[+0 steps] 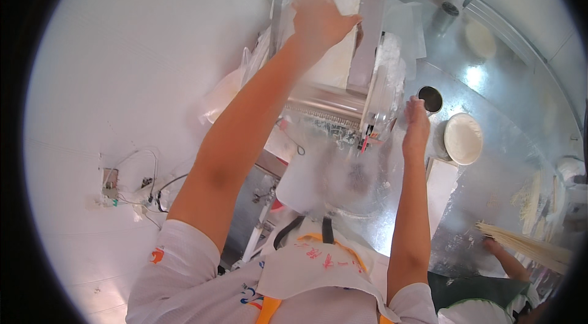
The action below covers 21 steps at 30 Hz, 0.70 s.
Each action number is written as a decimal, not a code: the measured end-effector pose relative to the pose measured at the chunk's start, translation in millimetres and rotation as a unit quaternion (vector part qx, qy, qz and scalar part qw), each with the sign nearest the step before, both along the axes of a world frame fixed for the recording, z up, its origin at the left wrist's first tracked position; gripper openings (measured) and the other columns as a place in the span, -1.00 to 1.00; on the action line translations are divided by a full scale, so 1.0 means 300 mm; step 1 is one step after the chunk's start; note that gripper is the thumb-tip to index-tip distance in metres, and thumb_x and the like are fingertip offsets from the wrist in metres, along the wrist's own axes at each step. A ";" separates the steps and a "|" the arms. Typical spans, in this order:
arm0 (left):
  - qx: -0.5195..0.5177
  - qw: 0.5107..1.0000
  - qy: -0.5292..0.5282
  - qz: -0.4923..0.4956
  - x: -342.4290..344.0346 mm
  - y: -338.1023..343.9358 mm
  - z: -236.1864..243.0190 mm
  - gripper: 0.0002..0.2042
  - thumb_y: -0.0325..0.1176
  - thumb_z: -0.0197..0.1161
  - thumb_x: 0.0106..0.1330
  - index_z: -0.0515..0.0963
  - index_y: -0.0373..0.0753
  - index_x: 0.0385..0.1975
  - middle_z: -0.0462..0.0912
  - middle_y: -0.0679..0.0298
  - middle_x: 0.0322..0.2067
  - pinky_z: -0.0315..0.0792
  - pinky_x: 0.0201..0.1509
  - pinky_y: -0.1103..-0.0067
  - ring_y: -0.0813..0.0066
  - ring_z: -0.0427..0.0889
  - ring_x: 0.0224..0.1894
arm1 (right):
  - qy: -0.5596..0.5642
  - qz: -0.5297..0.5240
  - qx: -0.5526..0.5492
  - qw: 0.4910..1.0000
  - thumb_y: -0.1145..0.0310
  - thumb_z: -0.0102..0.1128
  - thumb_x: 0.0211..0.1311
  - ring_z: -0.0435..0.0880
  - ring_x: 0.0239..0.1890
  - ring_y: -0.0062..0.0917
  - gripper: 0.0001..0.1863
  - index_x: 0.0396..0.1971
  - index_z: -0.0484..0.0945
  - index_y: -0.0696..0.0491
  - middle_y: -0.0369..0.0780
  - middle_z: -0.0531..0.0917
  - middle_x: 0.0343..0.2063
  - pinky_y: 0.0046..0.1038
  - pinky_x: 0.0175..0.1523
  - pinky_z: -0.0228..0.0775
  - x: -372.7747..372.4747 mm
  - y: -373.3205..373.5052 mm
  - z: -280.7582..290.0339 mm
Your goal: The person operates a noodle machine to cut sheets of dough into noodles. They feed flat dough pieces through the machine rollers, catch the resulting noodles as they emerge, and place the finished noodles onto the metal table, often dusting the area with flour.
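A long, pale dough sheet (335, 60) slopes down the metal tray of a dough rolling machine (324, 100). My left hand (321, 21) lies over its upper part, thumb stretched out toward the sheet's right edge; the other fingers are blurred. White flour dusts the sheet and the machine. On the machine's right side, my right hand (416, 125) is raised with nothing seen in it, its fingers extended and close to a dark-mouthed metal cup (430, 99).
A pale round bowl (463, 139) and a white board (441, 186) sit on the metal worktop (490, 97). At the lower right another person's hand (490, 245) is by a bundle of thin noodles (527, 245). Cables (144, 155) hang on the left wall.
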State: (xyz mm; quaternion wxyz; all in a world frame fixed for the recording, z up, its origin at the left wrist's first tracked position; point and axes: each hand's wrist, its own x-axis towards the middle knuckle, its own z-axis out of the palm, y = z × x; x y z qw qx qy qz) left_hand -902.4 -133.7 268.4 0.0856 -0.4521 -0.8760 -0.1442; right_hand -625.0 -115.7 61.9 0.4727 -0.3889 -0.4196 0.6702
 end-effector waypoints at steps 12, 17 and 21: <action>0.065 0.995 -0.076 -0.017 0.005 -0.061 0.013 0.03 0.14 0.40 0.25 0.08 -0.62 0.43 0.37 -0.24 0.27 0.38 0.29 0.05 -0.23 0.30 0.37 | -0.155 -0.042 0.265 0.951 0.31 -0.05 0.59 0.52 0.29 -0.38 -0.57 0.25 0.52 0.27 -0.10 0.59 0.23 -0.34 0.43 0.27 0.027 -0.232 0.490; 0.262 0.957 -0.009 -0.127 -0.052 -0.376 0.063 -0.55 -0.13 0.30 0.36 0.53 -0.48 -0.05 0.65 -0.09 -0.13 0.51 0.07 0.22 0.08 0.58 0.16 | -0.280 0.023 0.448 0.849 0.52 0.08 0.44 0.57 0.26 -0.32 -0.64 0.19 0.58 0.14 -0.13 0.65 0.17 -0.35 0.38 0.32 -0.154 -0.280 0.645; 0.364 0.826 -0.424 -0.069 0.081 -0.825 0.021 -0.85 -0.42 0.13 0.37 0.59 -0.35 -0.27 0.64 0.29 -0.44 0.50 -0.28 0.58 0.62 0.59 -0.38 | -0.347 0.082 0.610 0.708 0.57 0.08 0.38 0.54 0.28 -0.22 -0.64 0.13 0.60 0.12 -0.15 0.65 0.16 -0.29 0.37 0.36 -0.316 -0.192 0.691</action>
